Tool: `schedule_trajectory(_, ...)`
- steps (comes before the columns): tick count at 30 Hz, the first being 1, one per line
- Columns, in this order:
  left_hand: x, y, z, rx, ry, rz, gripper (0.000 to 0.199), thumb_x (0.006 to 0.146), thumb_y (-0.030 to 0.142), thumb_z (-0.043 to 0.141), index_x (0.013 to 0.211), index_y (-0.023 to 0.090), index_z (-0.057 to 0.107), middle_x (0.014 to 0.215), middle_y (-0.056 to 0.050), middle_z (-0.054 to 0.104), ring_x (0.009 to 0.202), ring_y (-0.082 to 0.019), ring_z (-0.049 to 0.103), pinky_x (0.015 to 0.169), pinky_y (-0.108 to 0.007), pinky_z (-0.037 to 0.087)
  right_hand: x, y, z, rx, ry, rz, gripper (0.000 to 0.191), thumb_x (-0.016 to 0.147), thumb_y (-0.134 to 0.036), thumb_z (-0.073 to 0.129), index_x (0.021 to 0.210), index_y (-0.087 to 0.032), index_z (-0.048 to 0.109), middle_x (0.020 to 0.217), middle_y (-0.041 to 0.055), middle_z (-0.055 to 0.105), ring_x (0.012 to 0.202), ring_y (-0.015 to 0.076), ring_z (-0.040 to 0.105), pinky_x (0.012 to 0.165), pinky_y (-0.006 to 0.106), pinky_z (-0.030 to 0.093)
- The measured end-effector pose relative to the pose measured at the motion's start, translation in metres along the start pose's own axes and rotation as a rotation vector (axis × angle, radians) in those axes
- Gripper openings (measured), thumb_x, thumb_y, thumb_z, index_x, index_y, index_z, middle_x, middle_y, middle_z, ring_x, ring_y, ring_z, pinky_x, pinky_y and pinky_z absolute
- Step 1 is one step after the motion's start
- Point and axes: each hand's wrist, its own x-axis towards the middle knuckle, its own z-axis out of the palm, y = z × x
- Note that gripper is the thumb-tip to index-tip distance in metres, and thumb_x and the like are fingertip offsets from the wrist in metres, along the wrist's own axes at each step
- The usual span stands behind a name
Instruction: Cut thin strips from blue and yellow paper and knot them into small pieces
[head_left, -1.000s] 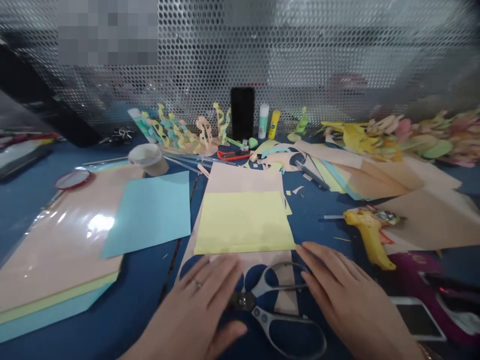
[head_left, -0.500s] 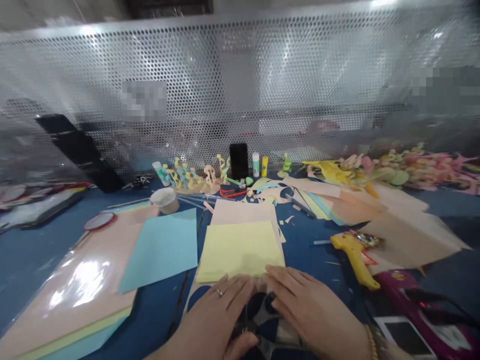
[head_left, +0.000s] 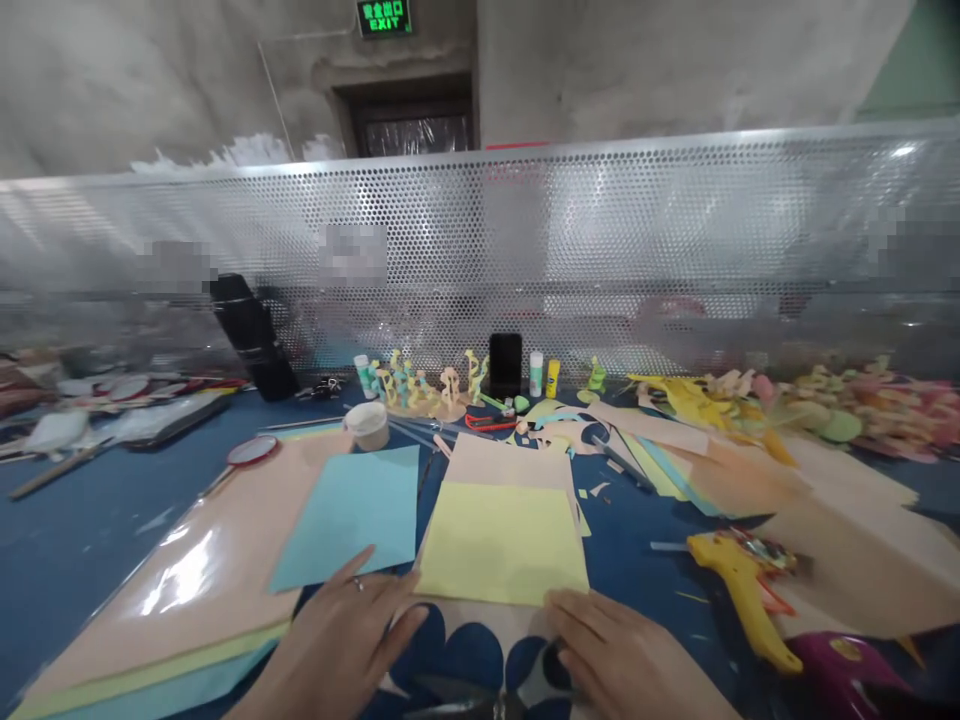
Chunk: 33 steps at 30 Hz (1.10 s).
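A yellow paper sheet (head_left: 502, 545) lies flat in front of me over a pale pink sheet (head_left: 506, 455). At the yellow sheet's lower left corner is my left hand (head_left: 337, 630), open with fingers spread; its ring finger wears a ring and a fingertip overlaps the blue paper (head_left: 352, 515). My right hand (head_left: 622, 640) lies open and flat, fingertips on the lower right corner of the yellow sheet. Between the hands, pale paper with rounded cut-outs (head_left: 472, 612) shows dark blue table through its holes. Scissors (head_left: 457, 700) lie at the bottom edge, partly out of view.
A yellow glue gun (head_left: 739, 585) lies right, beside brown paper (head_left: 847, 560). Left are plastic-covered sheets (head_left: 202, 560) and a white tub (head_left: 367, 428). Behind stand a phone (head_left: 505, 365), glue sticks (head_left: 536, 375), paper figures (head_left: 405, 385) and a perforated metal screen (head_left: 435, 220).
My view has tilted up. My left hand has moved left from the yellow sheet's lower edge to its corner, fingers now spread. My right hand stays at the right corner.
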Motion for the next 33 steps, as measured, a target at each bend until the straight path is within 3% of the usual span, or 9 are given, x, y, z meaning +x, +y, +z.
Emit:
schedule_trajectory(4, 0.014, -0.008, 0.0, -0.46, 0.107, -0.306, 0.044, 0.093, 0.042, 0.041, 0.131, 0.022, 0.049, 0.13, -0.012, 0.058, 0.115, -0.028, 0.058, 0.095, -0.044, 0.047, 0.005, -0.002, -0.011, 0.032, -0.177, 0.024, 0.03, 0.084, -0.009, 0.047, 0.109, -0.017, 0.062, 0.105, 0.0049, 0.071, 0.092, 0.0187, 0.068, 0.078, 0.027, 0.057)
schedule_trajectory(6, 0.027, -0.011, 0.002, -0.866, 0.025, -0.455, 0.053, 0.09, 0.047, 0.045, 0.135, 0.019, 0.042, 0.14, -0.014, 0.048, 0.122, -0.027, 0.052, 0.095, -0.037, 0.048, 0.007, -0.004, -0.015, 0.049, -0.254, 0.062, 0.034, 0.082, -0.006, 0.049, 0.111, -0.018, 0.061, 0.108, 0.0062, 0.069, 0.094, 0.0205, 0.067, 0.079, 0.03, 0.057)
schedule_trajectory(9, 0.047, -0.016, 0.005, -0.989, -0.005, -0.503, 0.058, 0.094, 0.051, 0.031, 0.14, 0.016, 0.033, 0.137, -0.017, 0.05, 0.115, -0.022, 0.058, 0.089, -0.032, 0.051, 0.008, -0.006, -0.017, 0.074, -0.282, 0.088, 0.034, 0.083, -0.006, 0.048, 0.112, -0.019, 0.061, 0.112, 0.007, 0.067, 0.098, 0.0214, 0.066, 0.083, 0.033, 0.056)
schedule_trajectory(14, 0.068, -0.021, 0.006, -0.937, -0.066, -0.494, 0.07, 0.088, 0.056, 0.041, 0.138, 0.009, 0.031, 0.113, -0.017, 0.064, 0.094, -0.02, 0.066, 0.07, -0.025, 0.051, 0.006, -0.006, -0.016, 0.094, -0.276, 0.09, 0.033, 0.086, -0.009, 0.048, 0.115, -0.018, 0.059, 0.116, 0.0083, 0.065, 0.103, 0.0225, 0.064, 0.086, 0.035, 0.055)
schedule_trajectory(16, 0.072, -0.019, 0.004, -0.873, -0.108, -0.461, 0.069, 0.083, 0.057, 0.049, 0.133, 0.01, 0.04, 0.094, -0.012, 0.068, 0.077, -0.019, 0.065, 0.059, -0.025, 0.048, 0.006, -0.006, -0.018, 0.106, -0.275, 0.098, 0.033, 0.086, -0.009, 0.048, 0.116, -0.018, 0.059, 0.116, 0.0081, 0.065, 0.103, 0.022, 0.064, 0.087, 0.034, 0.055)
schedule_trajectory(19, 0.076, -0.012, 0.0, -0.766, -0.214, -0.372, 0.055, 0.072, 0.054, 0.062, 0.107, 0.011, 0.062, 0.075, -0.006, 0.068, 0.062, -0.019, 0.061, 0.053, -0.026, 0.044, 0.007, -0.006, -0.021, 0.137, -0.285, 0.112, 0.033, 0.087, -0.009, 0.047, 0.115, -0.019, 0.059, 0.117, 0.0066, 0.065, 0.104, 0.0204, 0.063, 0.089, 0.034, 0.053)
schedule_trajectory(22, 0.077, -0.007, -0.005, -0.64, -0.255, -0.29, 0.039, 0.067, 0.049, 0.066, 0.088, 0.016, 0.069, 0.076, -0.004, 0.068, 0.072, -0.023, 0.061, 0.062, -0.028, 0.042, 0.008, -0.006, -0.024, 0.167, -0.291, 0.147, 0.033, 0.087, -0.008, 0.048, 0.116, -0.019, 0.059, 0.116, 0.0055, 0.065, 0.104, 0.0191, 0.062, 0.091, 0.034, 0.052)
schedule_trajectory(26, 0.078, -0.005, -0.01, -0.536, -0.263, -0.243, 0.049, 0.073, 0.054, 0.059, 0.105, 0.018, 0.064, 0.088, -0.007, 0.067, 0.081, -0.026, 0.06, 0.066, -0.029, 0.039, 0.009, -0.005, -0.025, 0.172, -0.309, 0.163, 0.032, 0.087, -0.009, 0.049, 0.116, -0.02, 0.06, 0.116, 0.0053, 0.065, 0.104, 0.02, 0.061, 0.091, 0.036, 0.052)
schedule_trajectory(33, 0.078, 0.005, -0.018, -0.591, -0.445, -0.124, 0.056, 0.064, 0.06, 0.065, 0.1, 0.017, 0.067, 0.081, -0.005, 0.069, 0.073, -0.023, 0.061, 0.06, -0.025, 0.041, 0.011, -0.002, -0.025, 0.141, -0.316, 0.152, 0.026, 0.089, -0.012, 0.049, 0.112, -0.016, 0.061, 0.111, 0.0083, 0.066, 0.101, 0.0204, 0.062, 0.089, 0.037, 0.053)
